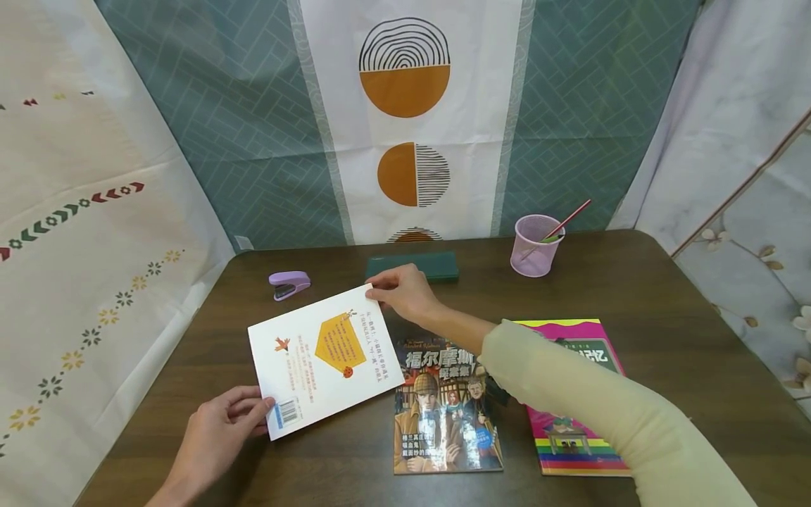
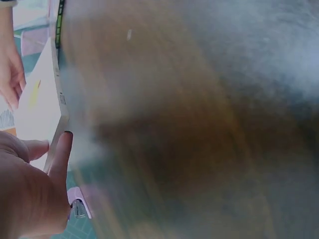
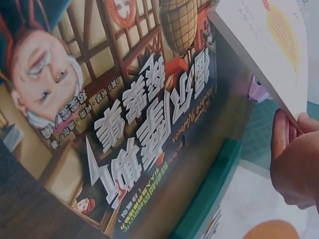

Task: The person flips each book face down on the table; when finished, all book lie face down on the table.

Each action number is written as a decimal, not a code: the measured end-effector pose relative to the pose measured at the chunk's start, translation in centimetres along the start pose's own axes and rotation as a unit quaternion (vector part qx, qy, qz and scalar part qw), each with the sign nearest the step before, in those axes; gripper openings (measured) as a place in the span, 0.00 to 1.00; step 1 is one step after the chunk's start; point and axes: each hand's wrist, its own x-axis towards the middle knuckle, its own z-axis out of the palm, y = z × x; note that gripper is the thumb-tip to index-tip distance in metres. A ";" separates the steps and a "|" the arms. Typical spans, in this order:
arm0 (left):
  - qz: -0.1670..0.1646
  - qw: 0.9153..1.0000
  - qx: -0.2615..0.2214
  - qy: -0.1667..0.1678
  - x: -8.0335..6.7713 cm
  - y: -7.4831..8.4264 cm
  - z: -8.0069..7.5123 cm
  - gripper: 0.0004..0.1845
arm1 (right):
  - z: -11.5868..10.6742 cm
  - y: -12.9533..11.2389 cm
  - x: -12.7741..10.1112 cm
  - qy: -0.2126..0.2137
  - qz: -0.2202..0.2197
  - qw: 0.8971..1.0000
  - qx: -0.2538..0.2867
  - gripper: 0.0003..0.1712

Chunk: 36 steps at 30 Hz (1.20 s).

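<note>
A white book [image 1: 326,359] with an orange patch and a barcode lies tilted between both hands. My left hand [image 1: 218,433] pinches its lower left corner, thumb on the cover and fingers beneath. At the upper right corner my right hand [image 1: 405,292] pinches the same book, as the right wrist view also shows. The book's right corner overlaps a detective comic book [image 1: 446,415] that lies face up on the table. Under my right forearm, partly hidden by the sleeve, is a pink book [image 1: 573,451] with rainbow stripes.
A purple stapler [image 1: 289,284] stands at the back left of the brown table [image 1: 665,317]. Behind my right hand lies a dark green case [image 1: 437,266]. A pink mesh pen cup [image 1: 532,246] with a pencil stands at the back right. Patterned cloths hang around the table.
</note>
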 end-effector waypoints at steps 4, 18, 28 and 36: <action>-0.010 1.000 0.027 -0.006 0.0 -0.3 0.3 0.19 | 0.4 0.4 0.2 -0.013 0.001 1.000 -0.007 0.17; 0.033 0.985 0.167 0.028 -0.5 -0.9 0.6 0.20 | 1.3 2.0 0.6 -0.044 -0.003 0.998 -0.033 0.24; 0.031 0.983 0.175 0.037 -0.6 -1.0 0.6 0.21 | 1.8 2.8 0.8 -0.109 0.012 0.993 -0.044 0.32; 0.081 0.976 0.191 0.065 -0.5 -1.4 0.3 0.15 | 2.1 3.6 1.1 -0.139 0.031 0.990 -0.020 0.38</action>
